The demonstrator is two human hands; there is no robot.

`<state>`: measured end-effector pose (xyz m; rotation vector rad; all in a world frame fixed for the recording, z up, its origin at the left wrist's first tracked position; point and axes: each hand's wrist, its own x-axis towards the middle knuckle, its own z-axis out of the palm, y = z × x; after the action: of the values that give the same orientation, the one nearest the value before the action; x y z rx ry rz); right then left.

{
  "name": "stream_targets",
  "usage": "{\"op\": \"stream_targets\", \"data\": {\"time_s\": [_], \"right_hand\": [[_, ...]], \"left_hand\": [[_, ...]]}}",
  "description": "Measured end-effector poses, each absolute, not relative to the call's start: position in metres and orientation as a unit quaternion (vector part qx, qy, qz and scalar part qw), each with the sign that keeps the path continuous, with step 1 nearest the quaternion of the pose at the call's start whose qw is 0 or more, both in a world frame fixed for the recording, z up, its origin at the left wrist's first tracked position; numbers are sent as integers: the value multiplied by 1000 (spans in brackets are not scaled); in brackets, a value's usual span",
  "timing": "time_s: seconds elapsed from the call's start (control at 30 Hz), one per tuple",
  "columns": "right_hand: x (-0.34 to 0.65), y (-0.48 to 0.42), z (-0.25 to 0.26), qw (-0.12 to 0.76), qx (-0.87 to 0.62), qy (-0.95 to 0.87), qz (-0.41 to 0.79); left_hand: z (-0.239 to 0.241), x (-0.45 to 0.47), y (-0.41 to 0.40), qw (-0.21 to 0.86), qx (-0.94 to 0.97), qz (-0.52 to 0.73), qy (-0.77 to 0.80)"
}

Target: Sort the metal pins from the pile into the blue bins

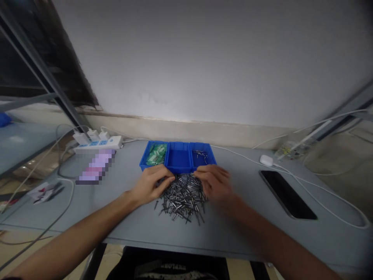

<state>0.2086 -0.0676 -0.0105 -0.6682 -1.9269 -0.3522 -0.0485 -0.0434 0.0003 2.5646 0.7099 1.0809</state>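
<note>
A loose pile of thin dark metal screws lies on the grey table in front of me. Just behind it stands a blue tray with three compartments. Green-and-white small pieces fill the left compartment, the middle one is bare, and a few screws lie in the right one. My left hand is at the pile's upper left, thumb and forefinger closed together. Over the upper right side, my right hand has its fingers drawn together, slightly blurred. Anything in either pinch is too small to make out.
A white power strip with plugs and a lit phone lie at the left, near a crumpled wrapper. To the right are a dark phone, a white earbud case and a white cable. A wall rises behind.
</note>
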Motion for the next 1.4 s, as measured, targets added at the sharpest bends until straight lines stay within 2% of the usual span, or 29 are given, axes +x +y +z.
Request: {"op": "stream_targets", "data": {"time_s": [0.1,0.17,0.23,0.33,0.53,0.83,0.93,1.2,1.4], "right_hand": [[219,-64,0,577,-394,-700,-144],[225,-60,5,536,-501,-668,-123],[229,-55,4,475,-538,-688,-106],[229,-50,-6,410,-484,-767,-102],[212,-58,-23,215,-337,-915,-53],[209,-59,-24,151,-355,-923,11],[209,-61,-20,168,-359,-918,9],[199,-67,-21,299,-291,-906,-71],[190,-73,-23,323,-256,-907,-92]], "left_hand": [[-1,-50,-41,117,878,379,269],[-3,-49,-40,113,878,372,279],[-7,-49,-38,119,882,348,293],[-13,-49,-36,134,893,285,320],[-18,-49,-34,113,918,196,326],[-17,-49,-36,116,926,172,314],[-15,-49,-37,120,926,172,314],[-16,-50,-39,143,927,213,275],[-17,-50,-40,144,928,247,240]]}}
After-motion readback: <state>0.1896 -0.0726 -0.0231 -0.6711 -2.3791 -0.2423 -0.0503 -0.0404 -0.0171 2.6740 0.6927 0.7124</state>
